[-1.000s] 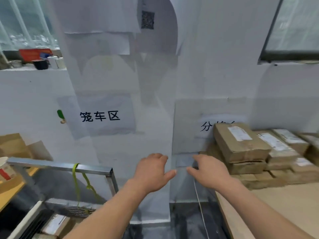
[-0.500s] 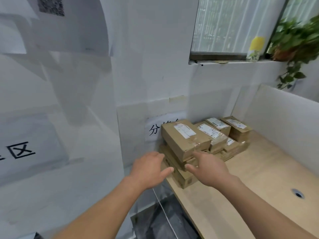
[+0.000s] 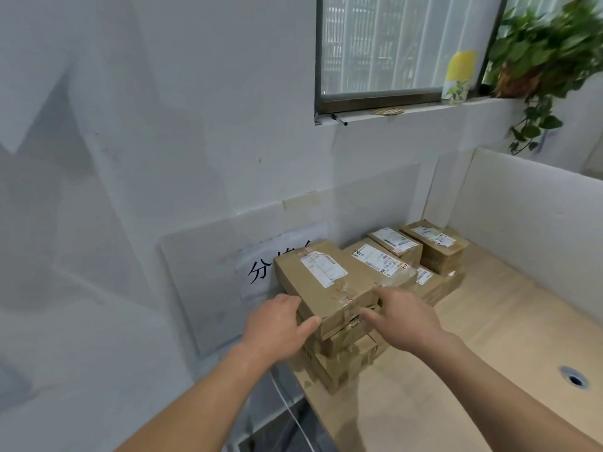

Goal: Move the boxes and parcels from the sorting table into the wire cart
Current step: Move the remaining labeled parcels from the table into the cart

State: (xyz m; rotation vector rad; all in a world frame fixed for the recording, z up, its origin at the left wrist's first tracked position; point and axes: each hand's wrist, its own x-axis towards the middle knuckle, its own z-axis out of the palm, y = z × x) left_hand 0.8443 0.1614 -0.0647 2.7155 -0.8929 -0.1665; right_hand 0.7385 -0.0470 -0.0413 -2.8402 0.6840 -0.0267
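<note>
Both hands, left hand [image 3: 275, 324] and right hand [image 3: 403, 316], open-fingered, flank the top box [image 3: 329, 282].

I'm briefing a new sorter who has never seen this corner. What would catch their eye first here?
Two bare hands, the left hand and the right hand, reaching at the near end of the top box on a stack of labelled cardboard parcels at the wall end of the sorting table. Behind stands a window, with a trailing green plant on its sill.
</note>
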